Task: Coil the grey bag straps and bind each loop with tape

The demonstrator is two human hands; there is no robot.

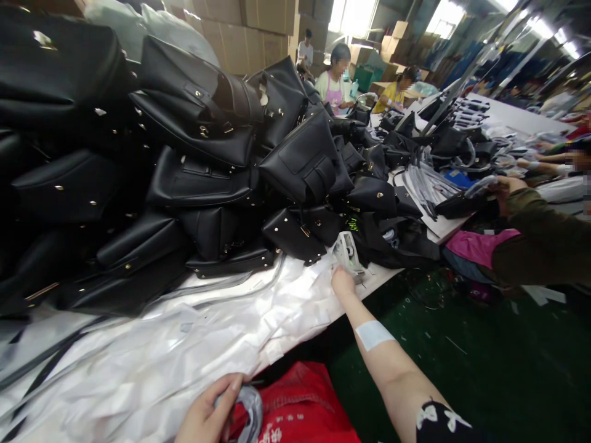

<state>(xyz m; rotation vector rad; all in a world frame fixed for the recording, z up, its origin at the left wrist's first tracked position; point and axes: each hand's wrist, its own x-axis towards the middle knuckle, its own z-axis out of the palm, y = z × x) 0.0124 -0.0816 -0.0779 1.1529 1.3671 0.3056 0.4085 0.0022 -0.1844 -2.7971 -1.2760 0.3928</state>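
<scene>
My left hand (213,407), low in the view, is closed on a curved, plastic-wrapped strap (252,411). The strap loops over a red apron (305,403) with white lettering. Reaching forward, my right hand (342,282) is closed at the near side of a whitish tape dispenser (349,251) by the table edge. What its fingers grip there is hidden. A pale rectangular patch (373,335) lies on my right forearm. Beyond the hands, black handbags (305,157) with gold-coloured studs are heaped high along the table.
White plastic sleeves and strips (184,338) cover the near tabletop (381,277). At right, a co-worker's sleeve (540,227) and hand (510,184) are beside plastic-wrapped straps (422,184). Other people work farther back, near stacked cartons (249,43). The floor (462,357) is dark green.
</scene>
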